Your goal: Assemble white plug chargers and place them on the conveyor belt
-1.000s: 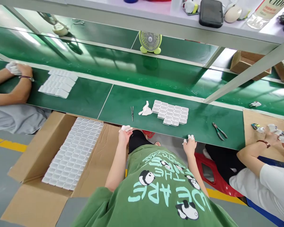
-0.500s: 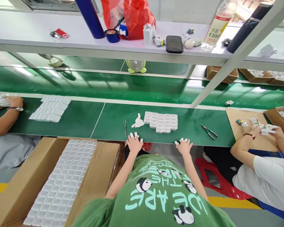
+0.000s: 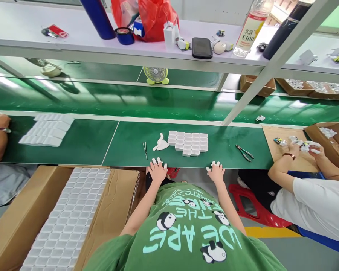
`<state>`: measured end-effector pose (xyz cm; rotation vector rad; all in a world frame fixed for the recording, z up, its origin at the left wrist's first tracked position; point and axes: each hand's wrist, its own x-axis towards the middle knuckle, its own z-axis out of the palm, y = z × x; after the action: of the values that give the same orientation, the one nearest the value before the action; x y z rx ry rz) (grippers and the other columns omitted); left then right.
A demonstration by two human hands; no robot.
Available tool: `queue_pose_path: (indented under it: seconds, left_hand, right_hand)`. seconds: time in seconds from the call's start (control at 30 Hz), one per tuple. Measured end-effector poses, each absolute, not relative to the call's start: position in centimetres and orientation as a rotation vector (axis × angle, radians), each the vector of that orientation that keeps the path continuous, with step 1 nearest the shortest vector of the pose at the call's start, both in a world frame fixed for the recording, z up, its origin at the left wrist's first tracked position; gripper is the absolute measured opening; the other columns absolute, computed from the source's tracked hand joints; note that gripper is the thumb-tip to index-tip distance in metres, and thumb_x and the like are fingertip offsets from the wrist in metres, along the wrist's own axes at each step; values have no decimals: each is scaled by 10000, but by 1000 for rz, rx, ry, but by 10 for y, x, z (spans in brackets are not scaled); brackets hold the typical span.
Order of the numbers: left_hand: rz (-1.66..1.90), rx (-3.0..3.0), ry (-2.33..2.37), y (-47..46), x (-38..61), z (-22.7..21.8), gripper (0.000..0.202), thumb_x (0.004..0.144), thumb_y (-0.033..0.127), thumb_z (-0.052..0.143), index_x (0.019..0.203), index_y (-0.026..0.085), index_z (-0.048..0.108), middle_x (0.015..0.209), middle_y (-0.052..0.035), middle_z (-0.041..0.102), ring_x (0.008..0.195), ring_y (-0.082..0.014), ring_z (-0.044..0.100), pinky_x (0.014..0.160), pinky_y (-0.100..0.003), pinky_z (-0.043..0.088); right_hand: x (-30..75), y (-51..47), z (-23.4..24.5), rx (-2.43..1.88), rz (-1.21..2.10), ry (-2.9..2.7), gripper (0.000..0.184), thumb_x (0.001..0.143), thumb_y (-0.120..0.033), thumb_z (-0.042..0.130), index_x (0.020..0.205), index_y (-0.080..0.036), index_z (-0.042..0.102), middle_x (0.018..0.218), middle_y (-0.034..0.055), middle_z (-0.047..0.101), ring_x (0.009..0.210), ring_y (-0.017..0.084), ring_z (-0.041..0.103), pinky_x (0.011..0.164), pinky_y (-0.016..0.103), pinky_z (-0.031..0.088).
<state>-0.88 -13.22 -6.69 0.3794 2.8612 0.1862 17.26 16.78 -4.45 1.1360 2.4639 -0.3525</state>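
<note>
My left hand (image 3: 157,171) rests on the front edge of the green bench (image 3: 124,150), fingers spread and tips covered in white. Near it lie metal tweezers (image 3: 145,150) and a crumpled white piece (image 3: 161,142), perhaps cloth or a glove. At the same edge, further right, my right hand (image 3: 216,172) lies with its fingers apart, also white-tipped and holding nothing. Between and beyond both hands sits a block of small white plastic housings (image 3: 188,142) in close rows. Green-handled pliers (image 3: 245,153) lie to the right of my right hand.
A cardboard box (image 3: 115,203) full of white housings (image 3: 70,218) stands at my left. Co-workers sit on both sides; the right one's hands (image 3: 306,148) hold small parts. A shelf (image 3: 147,51) carries a phone (image 3: 202,48), a bottle (image 3: 250,30) and a red bag (image 3: 158,19).
The whole view has shifted slightly, so most things appear a little further left. Both my hands stay at the bench edge, and the tools and housings before me keep their places.
</note>
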Motion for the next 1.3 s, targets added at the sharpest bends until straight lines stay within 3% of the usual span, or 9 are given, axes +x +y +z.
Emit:
queue_pose_path:
  seconds: [0.2,0.43,0.83,1.3]
  left_hand:
    - [170,422,2903,-132,-9,-68,567,948,399,491,1372,39,602,1430,-354,543,1470,-501,346,1173,-681,240]
    - [50,492,2942,-137,-11,-76,566,982,442,463,1409,95,597,1437,-325,545,1416,-490,401,1098,-635,334]
    - [-78,490,2804,-137,-18,-62,502,970,398,453,1376,148,614,1438,-282,557,1405,-434,435,1116,-623,323]
    - [-95,536,2742,-139,-22,-55,559,976,459,435,1432,165,572,1468,-277,527,1408,-435,432,1140,-644,287]
  right_hand:
    - [176,162,-36,1170,-379,2456,548,1007,-364,482,1484,-96,502,1583,250,422,1547,442,216,1212,592,170]
    - [176,157,-33,1212,-440,2476,553,1016,-378,495,1507,-124,492,1646,231,344,1561,400,198,1224,563,146]
    - [182,160,-36,1223,-481,2462,505,985,-326,532,1456,-145,550,1641,218,362,1564,420,188,1220,590,152]
    - [184,157,-45,1253,-481,2474,560,975,-310,537,1509,-150,489,1662,211,320,1565,421,185,1219,584,176]
